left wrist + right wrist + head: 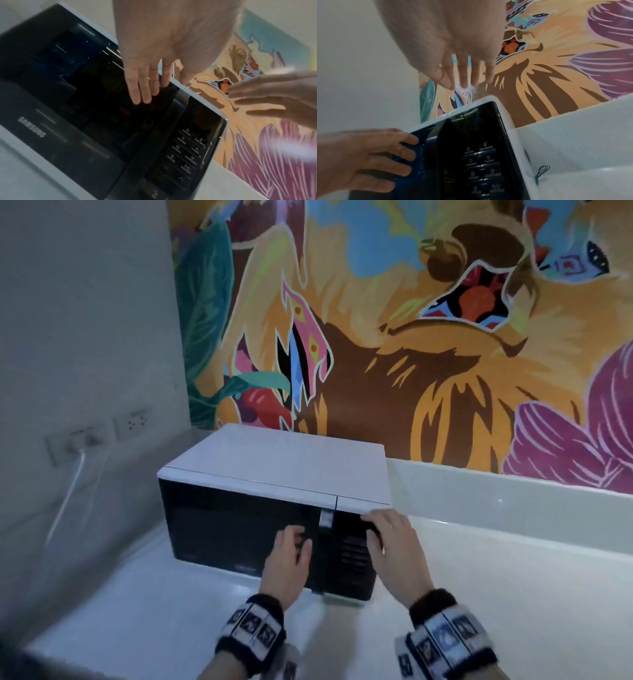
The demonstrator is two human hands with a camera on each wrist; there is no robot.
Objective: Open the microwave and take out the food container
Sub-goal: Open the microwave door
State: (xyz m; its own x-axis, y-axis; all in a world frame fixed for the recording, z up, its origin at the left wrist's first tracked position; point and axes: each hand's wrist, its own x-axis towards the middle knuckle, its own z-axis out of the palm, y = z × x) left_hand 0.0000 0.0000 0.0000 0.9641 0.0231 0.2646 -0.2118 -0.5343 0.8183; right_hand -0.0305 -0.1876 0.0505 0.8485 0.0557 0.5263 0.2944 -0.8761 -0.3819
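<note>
White countertop (479, 577) runs along a wall covered by a bright mural (411, 337), with a plain grey wall on the left carrying two outlets (99, 433), one with a white cord (68, 498) plugged in. One microwave (274, 467), white on top and black in front, sits on the counter with its door (233, 529) closed; through the dark glass I cannot tell what is inside, so the food container is not visible. Left hand (287, 559) reaches toward the door beside the handle strip (325, 529), fingers straight and together, gripping nothing. Right hand (390, 542) hovers at the control panel (188, 146), fingers spread, holding nothing.
</note>
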